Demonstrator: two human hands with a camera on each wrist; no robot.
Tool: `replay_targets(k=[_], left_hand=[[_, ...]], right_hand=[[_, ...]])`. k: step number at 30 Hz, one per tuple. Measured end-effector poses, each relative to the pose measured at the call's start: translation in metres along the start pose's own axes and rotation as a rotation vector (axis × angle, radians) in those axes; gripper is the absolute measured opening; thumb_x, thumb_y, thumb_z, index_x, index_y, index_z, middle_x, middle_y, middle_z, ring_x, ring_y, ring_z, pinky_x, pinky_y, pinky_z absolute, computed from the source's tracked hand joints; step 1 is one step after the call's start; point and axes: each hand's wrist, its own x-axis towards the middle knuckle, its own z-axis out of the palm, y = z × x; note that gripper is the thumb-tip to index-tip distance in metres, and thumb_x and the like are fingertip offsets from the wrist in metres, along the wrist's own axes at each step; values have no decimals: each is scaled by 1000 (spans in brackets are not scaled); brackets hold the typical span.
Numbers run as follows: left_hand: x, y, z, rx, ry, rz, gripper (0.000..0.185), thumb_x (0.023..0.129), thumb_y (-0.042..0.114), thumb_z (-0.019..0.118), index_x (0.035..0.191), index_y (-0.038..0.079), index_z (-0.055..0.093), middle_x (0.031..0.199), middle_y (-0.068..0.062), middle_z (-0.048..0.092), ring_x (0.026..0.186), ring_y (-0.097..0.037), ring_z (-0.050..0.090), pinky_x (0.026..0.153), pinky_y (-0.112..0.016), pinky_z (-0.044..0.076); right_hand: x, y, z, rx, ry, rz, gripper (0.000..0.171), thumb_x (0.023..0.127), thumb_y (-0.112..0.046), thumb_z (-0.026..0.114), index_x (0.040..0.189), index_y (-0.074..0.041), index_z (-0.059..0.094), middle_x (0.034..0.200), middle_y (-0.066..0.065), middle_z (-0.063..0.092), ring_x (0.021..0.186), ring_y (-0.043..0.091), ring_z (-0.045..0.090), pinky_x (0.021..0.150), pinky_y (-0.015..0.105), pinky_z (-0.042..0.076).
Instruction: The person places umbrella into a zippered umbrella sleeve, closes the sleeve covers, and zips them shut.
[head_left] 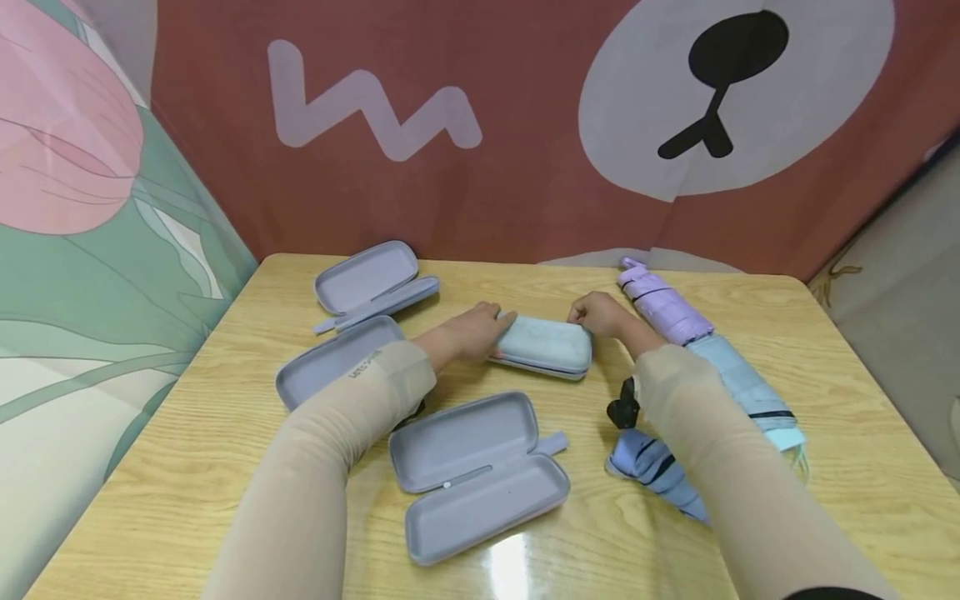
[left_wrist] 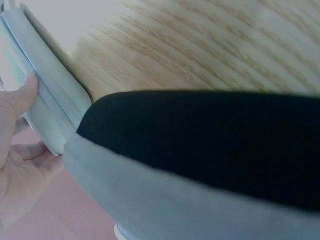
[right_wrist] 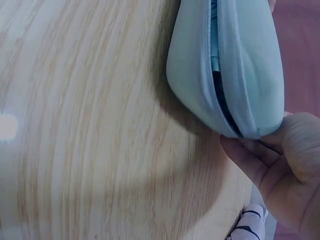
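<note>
A pale mint zippered case (head_left: 545, 343) lies near the middle of the table. My left hand (head_left: 474, 331) grips its left end, thumb on the near side in the left wrist view. At the far right corner of the case, my right hand (head_left: 600, 315) has its fingers curled in a pinch. In the right wrist view, the zip stands partly parted along the side of the case (right_wrist: 187, 65), and a dark strip shows inside. The fingers of the right hand (right_wrist: 280, 165) are right at the end of the zip; the zip pull is hidden.
Three grey hinged cases lie open: one in front (head_left: 480, 475), one by the left sleeve (head_left: 337, 358), one at the back left (head_left: 367, 279). At right lie folded umbrellas: purple (head_left: 667, 308), light blue (head_left: 738, 375) and blue (head_left: 656, 471), with a black object (head_left: 624, 408) beside it.
</note>
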Motion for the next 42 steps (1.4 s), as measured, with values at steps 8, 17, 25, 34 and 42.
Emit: replay_targets(k=[8, 17, 25, 34, 42], left_hand=[[-1, 1, -2, 22, -6, -19, 69, 86, 35, 49, 139, 8, 13, 137, -22, 20, 126, -34, 15, 101, -38, 16], [-3, 2, -1, 47, -16, -54, 67, 88, 34, 47, 139, 6, 14, 135, -22, 24, 125, -34, 17, 100, -37, 20], [0, 5, -4, 46, -26, -71, 70, 86, 38, 50, 139, 7, 16, 133, -21, 27, 124, -34, 21, 99, -38, 22], [7, 6, -6, 16, -40, -30, 72, 83, 45, 50, 139, 27, 10, 136, -16, 26, 123, -29, 25, 96, -40, 27], [12, 12, -8, 63, -44, -8, 71, 80, 50, 47, 138, 33, 9, 133, -13, 30, 118, -29, 32, 92, -43, 31]], right_hand=[[-36, -103, -38, 7, -33, 148, 15, 77, 6, 52, 73, 0, 65, 69, 8, 61, 61, 18, 49, 56, 26, 39], [-51, -117, -45, 90, -41, 198, 12, 78, 7, 49, 73, 2, 60, 68, 10, 61, 65, 22, 59, 53, 24, 45], [-33, -57, -28, 115, -20, 159, 11, 79, 1, 53, 75, -2, 62, 67, 8, 61, 60, 18, 58, 52, 28, 45], [-4, 20, 4, 72, 19, 112, 13, 76, -3, 54, 74, -8, 65, 64, 3, 60, 55, 14, 53, 47, 27, 40], [32, 113, 42, 19, 55, 170, 16, 76, -5, 56, 77, -16, 67, 65, -2, 62, 56, 14, 57, 48, 28, 44]])
